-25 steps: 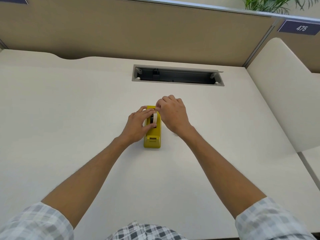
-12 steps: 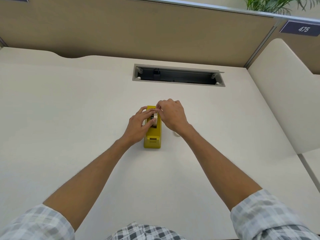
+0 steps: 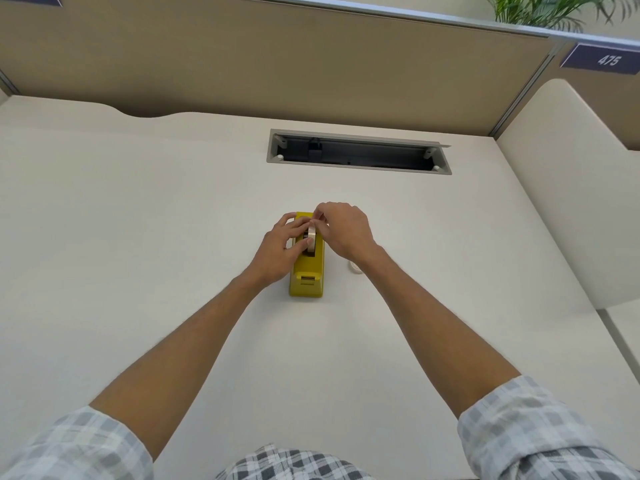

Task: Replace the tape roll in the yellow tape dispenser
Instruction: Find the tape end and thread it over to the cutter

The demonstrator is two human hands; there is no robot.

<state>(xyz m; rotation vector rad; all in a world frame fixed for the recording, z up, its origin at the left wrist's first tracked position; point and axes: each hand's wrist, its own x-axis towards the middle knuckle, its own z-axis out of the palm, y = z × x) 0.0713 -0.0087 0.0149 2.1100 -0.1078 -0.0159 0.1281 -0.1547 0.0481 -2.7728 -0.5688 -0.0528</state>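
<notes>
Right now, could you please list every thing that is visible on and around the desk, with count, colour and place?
Tape dispenser: one, yellow, middle of the desk, upright.
Tape roll: one, pale, sitting in the dispenser between both hands.
Small round object: one, white, on the desk right of the dispenser, partly hidden by the wrist; cannot tell what it is.
Desk: one, cream.
Cable slot: one, grey, open, at the back of the desk.
Partition: one, tan, behind the desk.
Number sign: one, dark blue, reads 475, top right.
Plant: one, green, top right.
Left hand: on the roll and dispenser.
Right hand: pinching at the roll top.
</notes>
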